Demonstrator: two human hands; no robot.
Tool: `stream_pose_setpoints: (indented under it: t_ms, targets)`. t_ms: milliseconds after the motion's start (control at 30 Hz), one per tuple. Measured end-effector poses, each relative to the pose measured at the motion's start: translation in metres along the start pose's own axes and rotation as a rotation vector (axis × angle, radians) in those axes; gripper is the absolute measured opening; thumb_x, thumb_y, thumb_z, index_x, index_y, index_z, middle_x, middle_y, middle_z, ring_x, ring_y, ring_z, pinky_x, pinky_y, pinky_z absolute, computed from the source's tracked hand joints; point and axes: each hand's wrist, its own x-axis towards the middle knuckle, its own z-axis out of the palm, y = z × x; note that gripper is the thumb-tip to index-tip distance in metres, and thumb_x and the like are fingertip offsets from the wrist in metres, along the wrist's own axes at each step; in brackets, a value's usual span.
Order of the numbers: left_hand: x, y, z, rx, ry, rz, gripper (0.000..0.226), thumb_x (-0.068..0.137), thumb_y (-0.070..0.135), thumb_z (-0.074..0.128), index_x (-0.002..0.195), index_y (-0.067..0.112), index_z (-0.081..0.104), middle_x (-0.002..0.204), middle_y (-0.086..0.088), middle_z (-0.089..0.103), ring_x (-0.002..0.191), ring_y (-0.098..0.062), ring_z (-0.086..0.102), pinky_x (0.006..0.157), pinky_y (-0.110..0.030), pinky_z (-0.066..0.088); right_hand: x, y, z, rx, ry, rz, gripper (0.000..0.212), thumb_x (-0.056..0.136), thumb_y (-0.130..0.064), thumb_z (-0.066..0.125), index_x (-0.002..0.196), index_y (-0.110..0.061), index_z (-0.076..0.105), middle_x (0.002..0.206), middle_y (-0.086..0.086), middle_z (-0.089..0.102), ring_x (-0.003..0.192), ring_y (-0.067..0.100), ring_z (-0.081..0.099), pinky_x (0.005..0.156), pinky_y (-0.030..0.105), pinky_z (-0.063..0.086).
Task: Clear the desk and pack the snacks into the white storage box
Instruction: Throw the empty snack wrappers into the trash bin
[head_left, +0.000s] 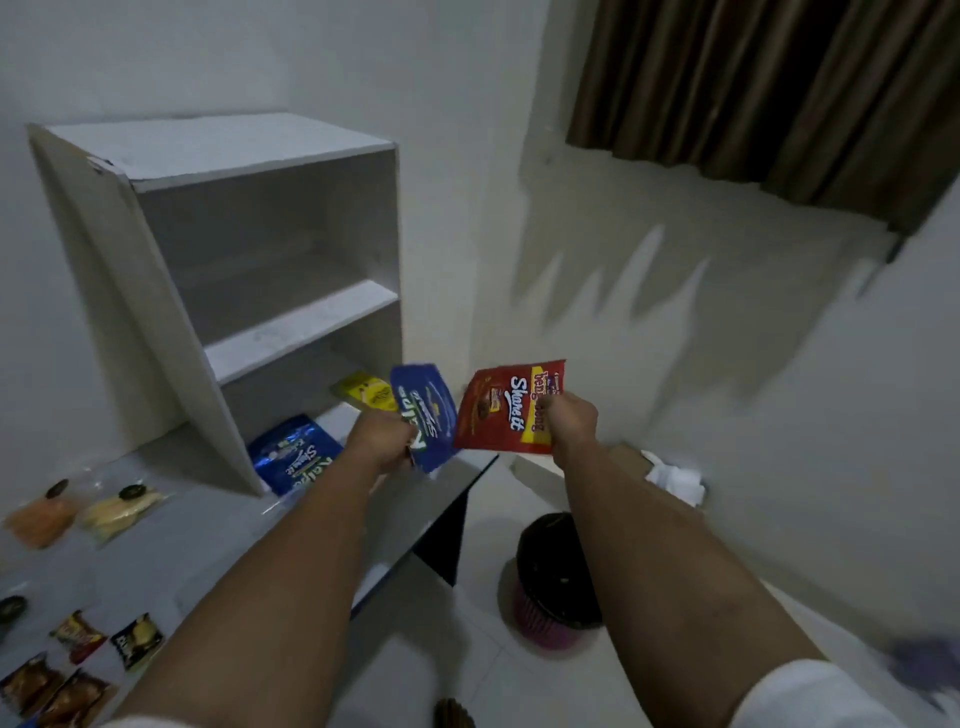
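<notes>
Fingers of my left hand (382, 441) pinch the blue packet (426, 415), right hand (571, 423) the red packet (506, 410), both lifted beside the shelf unit (218, 291); collecting step, I judge; next needs the white box, unseen.

both arms outstretched, hands (382, 441) (571, 418) gripping

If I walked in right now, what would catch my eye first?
Two bright snack packets held up mid-frame: a red packet in the right hand and a blue packet in the left hand. Behind them, a white shelf unit stands on the desk.
</notes>
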Motion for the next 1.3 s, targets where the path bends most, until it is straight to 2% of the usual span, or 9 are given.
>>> stream_pose_setpoints:
  t_ms: [100,200,300,500,600,833,967,1133,1300]
  targets:
    - [-0.014,-0.018,0.032,0.143,-0.126,0.002,0.011,0.083,0.001,0.060,0.072,0.002,0.062,0.079,-0.021,0.067,0.085,-0.029,0.071,0.078,-0.056,0.059,-0.010,0.019,-0.053,-0.164,0.030,0.012,0.020,0.086,0.001,0.059,0.097,-0.001,0.076,0.084,0.016,0.073,0.069,0.028,0.069,0.061,0.031,0.058]
    - [0.005,-0.053,0.068,0.212,-0.207,-0.002,0.020,0.067,0.012,0.062,0.075,-0.005,0.069,0.088,-0.032,0.071,0.088,-0.039,0.074,0.075,-0.059,0.059,-0.007,0.046,-0.104,-0.310,0.084,0.059,0.017,0.088,-0.003,0.059,0.094,-0.002,0.075,0.088,0.018,0.074,0.081,0.032,0.074,0.070,0.038,0.063]
    - [0.014,-0.082,0.102,0.316,-0.259,-0.039,0.021,0.065,0.016,0.061,0.072,-0.003,0.069,0.085,-0.027,0.073,0.083,-0.038,0.074,0.072,-0.049,0.060,0.000,0.081,-0.148,-0.362,0.157,0.117,0.020,0.087,-0.007,0.059,0.098,-0.001,0.075,0.097,0.019,0.075,0.091,0.037,0.073,0.084,0.049,0.062]
    - [0.004,-0.104,0.173,0.481,-0.349,-0.060,0.011,0.072,0.014,0.058,0.065,0.008,0.052,0.067,-0.015,0.057,0.067,-0.022,0.059,0.059,-0.027,0.041,0.018,0.152,-0.214,-0.351,0.300,0.259,0.025,0.084,-0.009,0.061,0.102,0.004,0.074,0.101,0.020,0.074,0.093,0.039,0.072,0.086,0.051,0.060]
    - [0.033,-0.126,0.208,0.546,-0.364,-0.101,0.014,0.061,0.022,0.055,0.062,0.008,0.055,0.069,-0.018,0.063,0.070,-0.027,0.065,0.061,-0.032,0.045,0.047,0.180,-0.233,-0.382,0.270,0.348,0.024,0.085,-0.009,0.057,0.097,0.002,0.075,0.095,0.021,0.075,0.088,0.038,0.073,0.083,0.050,0.062]
    - [0.104,-0.156,0.288,0.622,-0.372,-0.219,0.018,0.076,0.018,0.059,0.070,0.003,0.063,0.076,-0.028,0.065,0.071,-0.026,0.062,0.064,-0.033,0.046,0.139,0.213,-0.255,-0.454,0.206,0.496,0.025,0.089,-0.009,0.053,0.096,-0.001,0.076,0.099,0.021,0.075,0.090,0.037,0.072,0.085,0.045,0.061]
    - [0.159,-0.202,0.330,0.649,-0.392,-0.324,0.039,0.078,0.029,0.059,0.079,-0.009,0.065,0.084,-0.029,0.070,0.079,-0.041,0.072,0.070,-0.056,0.060,0.192,0.219,-0.254,-0.477,0.157,0.556,0.025,0.089,-0.009,0.055,0.099,-0.003,0.076,0.098,0.020,0.075,0.090,0.037,0.072,0.087,0.050,0.060]
    - [0.167,-0.165,0.379,0.759,-0.355,-0.248,0.043,0.093,0.007,0.055,0.052,0.009,0.042,0.060,-0.011,0.050,0.060,-0.028,0.051,0.055,-0.032,0.037,0.253,0.220,-0.240,-0.549,0.065,0.554,0.029,0.088,-0.010,0.053,0.103,-0.004,0.077,0.100,0.019,0.075,0.094,0.037,0.071,0.084,0.043,0.060]
    - [0.198,-0.177,0.408,0.700,-0.350,-0.343,0.036,0.089,0.011,0.058,0.056,-0.001,0.052,0.067,-0.020,0.060,0.068,-0.033,0.063,0.061,-0.040,0.052,0.299,0.224,-0.221,-0.572,-0.040,0.575,0.028,0.094,-0.006,0.054,0.115,0.000,0.072,0.118,0.021,0.071,0.109,0.037,0.066,0.097,0.046,0.055]
